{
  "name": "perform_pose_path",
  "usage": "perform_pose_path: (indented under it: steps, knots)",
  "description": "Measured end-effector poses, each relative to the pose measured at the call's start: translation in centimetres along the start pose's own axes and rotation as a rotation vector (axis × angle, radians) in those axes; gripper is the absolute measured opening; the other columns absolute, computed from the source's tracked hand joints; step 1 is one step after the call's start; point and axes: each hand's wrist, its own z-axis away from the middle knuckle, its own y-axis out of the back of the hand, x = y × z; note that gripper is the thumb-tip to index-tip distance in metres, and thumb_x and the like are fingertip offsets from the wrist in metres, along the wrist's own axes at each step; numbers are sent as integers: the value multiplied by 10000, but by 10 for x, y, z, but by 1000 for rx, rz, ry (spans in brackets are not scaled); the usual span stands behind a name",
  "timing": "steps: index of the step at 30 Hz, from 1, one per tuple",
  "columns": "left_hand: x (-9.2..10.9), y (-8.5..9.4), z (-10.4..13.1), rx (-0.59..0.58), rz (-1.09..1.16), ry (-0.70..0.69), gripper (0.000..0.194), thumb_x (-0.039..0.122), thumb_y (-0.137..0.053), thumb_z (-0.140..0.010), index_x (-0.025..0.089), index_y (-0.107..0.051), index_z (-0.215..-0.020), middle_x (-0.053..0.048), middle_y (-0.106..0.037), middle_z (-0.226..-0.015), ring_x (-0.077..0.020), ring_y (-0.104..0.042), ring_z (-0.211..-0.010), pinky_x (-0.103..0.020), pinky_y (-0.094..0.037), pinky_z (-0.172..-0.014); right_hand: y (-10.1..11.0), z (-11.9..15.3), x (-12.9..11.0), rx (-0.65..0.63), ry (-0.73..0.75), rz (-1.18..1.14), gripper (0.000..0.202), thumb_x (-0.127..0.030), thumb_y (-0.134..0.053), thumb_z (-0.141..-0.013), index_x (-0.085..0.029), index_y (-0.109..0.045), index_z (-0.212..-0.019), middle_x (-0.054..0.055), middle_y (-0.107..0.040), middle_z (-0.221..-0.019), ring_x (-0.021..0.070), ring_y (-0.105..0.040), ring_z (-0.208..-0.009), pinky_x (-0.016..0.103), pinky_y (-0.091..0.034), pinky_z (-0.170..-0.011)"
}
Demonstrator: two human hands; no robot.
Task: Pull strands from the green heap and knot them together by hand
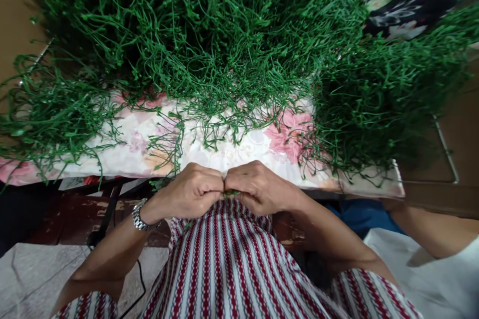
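Observation:
My left hand (pixel 192 190) and my right hand (pixel 258 187) meet at the table's near edge, knuckles up and fingers closed. A small green sprig piece (pixel 232 192) shows between them, pinched by the fingertips; the rest of it is hidden. Just beyond my left hand, a few thin green sprigs (pixel 166 142) with branched tips lie on the flowered cloth (pixel 228 157). Behind both hands rises a large heap of the same green sprigs (pixel 209 25), which look like artificial plant stems.
Smaller piles of sprigs lie at left (pixel 56 119) and right (pixel 366 109). A dark floral bag (pixel 407 7) stands at the back right. Cardboard (pixel 464 144) flanks the right side. Another person's arm (pixel 430 229) is at the lower right.

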Motion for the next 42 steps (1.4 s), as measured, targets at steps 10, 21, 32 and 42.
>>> perform_pose_path:
  steps: [10, 21, 32, 42]
  knots:
    - [0, 1, -1, -174, 148, -66, 264, 114, -456, -800, 155, -517, -546, -4, -513, -527, -99, -476, -515, -235, -336, -520, 3, 0, 4, -151, 60, -379, 170, -158, -426, -879, -160, -510, -731, -12, -495, -657, 83, -467, -637, 199, -398, -640]
    - [-3, 6, -5, 133, 163, 69, 159, 115, -484, -818, 143, -591, -703, 4, -551, -608, -84, -499, -573, -199, -375, -560, 9, 0, 7, 175, -92, -219, 198, -271, -426, -916, -140, -545, -827, 40, -472, -799, 119, -466, -752, 247, -416, -675]
    - [-7, -2, -2, 224, 141, 246, 180, 162, -475, -818, 140, -562, -662, 26, -516, -574, -85, -473, -552, -196, -349, -542, -15, 2, 5, 421, -313, 123, 88, -212, -435, -895, -171, -509, -871, 155, -282, -1388, 153, -509, -890, 339, -453, -762]
    - [-10, -1, 4, 296, 217, 322, 163, 171, -496, -799, 145, -606, -682, -3, -582, -630, -109, -523, -608, -214, -386, -582, 0, 18, 17, 776, -502, 180, 154, -216, -419, -904, -169, -526, -803, 17, -558, -688, 115, -523, -625, 238, -413, -599]
